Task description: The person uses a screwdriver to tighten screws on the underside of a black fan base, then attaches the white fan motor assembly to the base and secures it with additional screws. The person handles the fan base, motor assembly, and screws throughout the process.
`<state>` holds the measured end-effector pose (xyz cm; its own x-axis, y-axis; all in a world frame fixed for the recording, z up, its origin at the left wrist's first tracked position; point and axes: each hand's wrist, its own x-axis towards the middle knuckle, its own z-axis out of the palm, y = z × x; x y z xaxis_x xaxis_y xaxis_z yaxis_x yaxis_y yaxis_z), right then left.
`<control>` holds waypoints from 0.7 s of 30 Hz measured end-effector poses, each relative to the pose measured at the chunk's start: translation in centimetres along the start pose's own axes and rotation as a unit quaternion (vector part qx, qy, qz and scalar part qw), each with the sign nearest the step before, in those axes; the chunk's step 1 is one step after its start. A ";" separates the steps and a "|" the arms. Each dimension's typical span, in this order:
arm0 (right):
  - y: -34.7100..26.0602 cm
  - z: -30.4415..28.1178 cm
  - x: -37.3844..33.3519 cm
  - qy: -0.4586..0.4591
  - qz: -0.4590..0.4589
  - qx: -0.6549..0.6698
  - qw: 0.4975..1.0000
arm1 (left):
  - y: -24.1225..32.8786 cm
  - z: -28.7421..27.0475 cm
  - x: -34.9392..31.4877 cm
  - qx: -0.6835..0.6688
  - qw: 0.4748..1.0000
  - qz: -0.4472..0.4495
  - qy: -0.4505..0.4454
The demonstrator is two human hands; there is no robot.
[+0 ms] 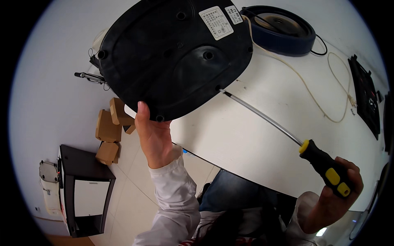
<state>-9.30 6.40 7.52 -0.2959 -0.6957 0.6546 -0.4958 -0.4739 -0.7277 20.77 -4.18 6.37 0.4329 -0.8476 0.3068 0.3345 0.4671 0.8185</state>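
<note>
Screwdriver (266,119), handle gripped in right hand (347,180), tip at a rim hole (218,88); best kept in line with that hole and pressed firmly before turning, with left hand (154,133), clasping the near edge, bracing against twist. Plastic base (152,61), held up over the desk (254,143); black, rounded, underside showing; faint sheen, several round sockets, two white labels (216,22).

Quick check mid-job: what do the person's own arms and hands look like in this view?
The left hand and right hand are bare, with no gloves. The left sleeve is long, white and creased, with a cuff at the wrist; the right sleeve is also white.
</note>
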 end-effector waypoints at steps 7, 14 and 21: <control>-0.6 1.0 -0.3 -0.037 -0.008 0.019 0.999 | 0.0 -0.5 -0.4 -0.002 1.000 0.002 -0.005; -1.3 0.7 -0.3 -0.056 -0.035 -0.005 0.998 | -0.6 -0.5 -0.5 -0.011 1.000 0.008 -0.011; -1.4 0.5 -0.4 -0.103 -0.068 -0.005 0.992 | -0.6 -0.5 -1.0 -0.014 1.000 0.010 0.005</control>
<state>-8.11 7.08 8.22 -0.0530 -0.7217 0.6902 -0.5281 -0.5664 -0.6327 20.50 -3.51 5.31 0.4484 -0.8356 0.3175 0.3493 0.4907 0.7982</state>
